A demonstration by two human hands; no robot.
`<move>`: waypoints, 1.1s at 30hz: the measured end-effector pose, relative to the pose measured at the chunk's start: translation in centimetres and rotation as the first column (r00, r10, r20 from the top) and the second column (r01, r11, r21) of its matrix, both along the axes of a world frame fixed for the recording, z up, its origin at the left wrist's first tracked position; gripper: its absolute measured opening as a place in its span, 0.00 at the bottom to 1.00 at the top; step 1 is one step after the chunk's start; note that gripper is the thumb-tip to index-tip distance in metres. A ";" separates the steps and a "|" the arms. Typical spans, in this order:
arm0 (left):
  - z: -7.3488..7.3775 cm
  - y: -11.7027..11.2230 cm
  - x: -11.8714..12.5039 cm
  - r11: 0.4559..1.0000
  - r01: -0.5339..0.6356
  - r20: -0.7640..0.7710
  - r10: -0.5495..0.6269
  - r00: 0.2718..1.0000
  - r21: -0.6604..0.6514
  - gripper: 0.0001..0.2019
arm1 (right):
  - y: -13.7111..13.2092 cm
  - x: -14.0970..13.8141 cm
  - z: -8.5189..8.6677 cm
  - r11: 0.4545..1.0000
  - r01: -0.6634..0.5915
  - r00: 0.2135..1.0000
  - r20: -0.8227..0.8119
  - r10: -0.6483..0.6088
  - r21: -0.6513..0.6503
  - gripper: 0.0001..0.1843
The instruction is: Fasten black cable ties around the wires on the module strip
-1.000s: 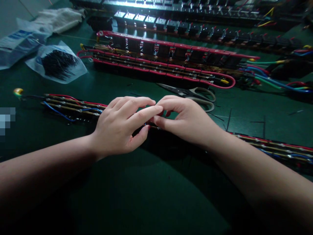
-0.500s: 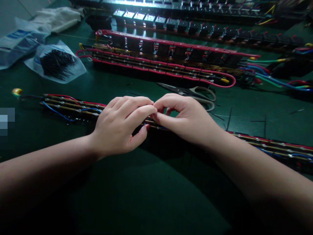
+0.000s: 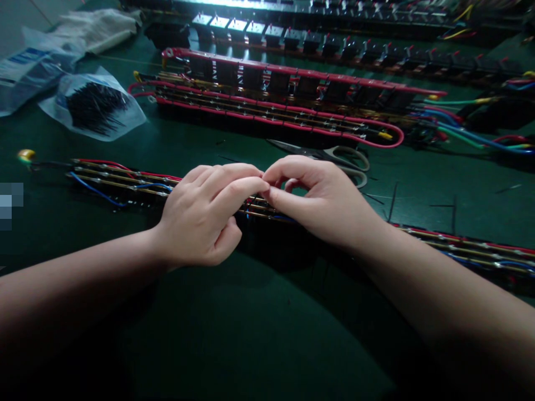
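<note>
A long wiring assembly point(image 3: 111, 177) with brass-coloured bars and red and blue wires lies across the table, passing beneath both hands. My left hand point(image 3: 204, 214) rests over its middle, fingers together and thumb curled in. My right hand point(image 3: 320, 195) pinches thumb and index finger just above the bars, and its fingertips meet those of my left hand. A thin black cable tie point(image 3: 252, 201) shows below the left index finger; the fingertips of both hands close on it and hide most of it.
Scissors point(image 3: 349, 161) with pale handles lie behind my right hand. An open plastic bag of black cable ties point(image 3: 96, 108) is at the left. Thin black offcuts point(image 3: 393, 203) lie at the right. Further back stand a red-cabled assembly point(image 3: 276, 111) and a row of black modules point(image 3: 313, 42).
My left thumb has drawn back and curled under the hand, uncovering the black strand over the bars. My right hand keeps its pinch almost in place.
</note>
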State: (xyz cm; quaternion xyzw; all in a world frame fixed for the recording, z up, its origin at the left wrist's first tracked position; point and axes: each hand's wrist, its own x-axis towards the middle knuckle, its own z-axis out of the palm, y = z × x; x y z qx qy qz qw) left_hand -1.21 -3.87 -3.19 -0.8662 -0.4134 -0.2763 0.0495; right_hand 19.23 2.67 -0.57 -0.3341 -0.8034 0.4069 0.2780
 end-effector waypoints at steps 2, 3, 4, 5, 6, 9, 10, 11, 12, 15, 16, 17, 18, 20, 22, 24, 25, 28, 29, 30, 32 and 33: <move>0.0 0.0 0.1 1.000 -0.023 -0.017 0.023 1.000 -0.001 0.24 | 0.0 0.0 0.0 1.000 -0.009 1.000 0.004 0.009 -0.003 0.05; 0.0 0.0 0.1 0.999 -0.035 -0.029 0.035 0.999 0.000 0.24 | 0.0 0.0 0.0 1.000 -0.012 1.000 0.006 0.012 -0.004 0.05; 0.0 -0.1 0.2 0.999 -0.043 -0.040 0.043 0.998 0.002 0.24 | 0.0 0.0 0.0 1.000 -0.015 1.000 0.009 0.015 -0.004 0.06; 0.0 -0.1 0.2 0.999 -0.047 -0.050 0.047 0.998 0.005 0.24 | 0.0 0.0 0.1 1.000 -0.016 1.000 0.015 0.016 -0.005 0.06; 0.0 0.0 0.2 0.999 -0.047 -0.059 0.048 0.997 0.007 0.23 | 0.0 0.0 0.1 1.000 -0.017 1.000 0.022 0.017 -0.006 0.06; 0.0 0.0 0.2 0.999 -0.036 -0.082 0.037 0.996 0.010 0.23 | 0.0 0.0 0.1 1.000 -0.017 0.999 0.038 0.017 0.000 0.05; 0.1 0.0 0.2 0.999 -0.031 -0.092 0.032 0.995 0.006 0.23 | 0.0 0.0 0.1 1.000 -0.017 0.999 0.042 0.017 0.005 0.05; 0.1 0.0 0.2 1.000 -0.028 -0.103 0.028 0.994 0.001 0.23 | 0.0 -0.1 0.1 1.000 -0.015 0.999 0.046 0.014 0.010 0.04; 0.2 0.0 0.2 1.000 -0.026 -0.113 0.025 0.993 -0.005 0.23 | -0.1 -0.1 0.1 1.000 -0.013 0.999 0.051 0.012 0.015 0.04; 0.3 0.0 0.2 0.999 -0.026 -0.145 0.022 0.989 -0.024 0.22 | -0.1 -0.1 0.2 1.000 -0.013 0.997 0.073 0.012 0.015 0.04; 0.3 0.0 0.2 0.999 -0.028 -0.153 0.024 0.988 -0.025 0.22 | -0.1 -0.1 0.2 1.000 -0.014 0.997 0.080 0.013 0.014 0.04; 0.3 0.0 0.2 0.999 -0.030 -0.158 0.026 0.987 -0.022 0.22 | -0.1 -0.1 0.2 1.000 -0.016 0.996 0.083 0.015 0.014 0.04; 0.3 0.0 0.2 0.999 -0.029 -0.163 0.026 0.986 -0.019 0.22 | -0.1 -0.1 0.2 1.000 -0.018 0.996 0.085 0.017 0.016 0.05; 0.2 0.0 0.2 1.000 -0.028 -0.165 0.026 0.986 -0.010 0.22 | -0.1 -0.1 0.2 0.999 -0.022 0.996 0.086 0.020 0.025 0.05; 0.2 0.0 0.2 1.000 -0.028 -0.167 0.027 0.986 -0.004 0.22 | -0.1 -0.1 0.1 0.999 -0.026 0.996 0.083 0.023 0.035 0.05; 0.1 0.1 0.1 1.000 -0.026 -0.171 0.025 0.985 0.001 0.23 | -0.1 0.0 0.0 0.999 -0.031 0.996 0.080 0.028 0.045 0.05; 0.1 0.1 0.1 1.000 -0.025 -0.173 0.025 0.985 0.003 0.23 | -0.1 -0.1 0.0 0.998 -0.035 0.997 0.077 0.031 0.047 0.05; 0.0 0.2 0.1 1.000 -0.021 -0.180 0.022 0.983 0.011 0.24 | -0.2 -0.1 -0.1 0.997 -0.046 0.997 0.071 0.042 0.056 0.05; 0.0 0.2 0.1 1.000 -0.020 -0.182 0.023 0.983 0.014 0.24 | -0.2 -0.1 -0.1 0.997 -0.049 0.996 0.071 0.045 0.059 0.05; 0.0 0.2 0.1 1.000 -0.021 -0.185 0.024 0.982 0.016 0.24 | -0.2 -0.1 -0.1 0.997 -0.051 0.996 0.070 0.046 0.063 0.05; 0.0 0.2 0.1 0.999 -0.026 -0.192 0.029 0.981 0.020 0.24 | -0.2 -0.2 -0.1 0.996 -0.053 0.996 0.070 0.048 0.069 0.05; 0.0 0.2 0.1 0.999 -0.029 -0.194 0.033 0.980 0.022 0.24 | -0.2 -0.2 -0.2 0.996 -0.052 0.996 0.069 0.047 0.071 0.05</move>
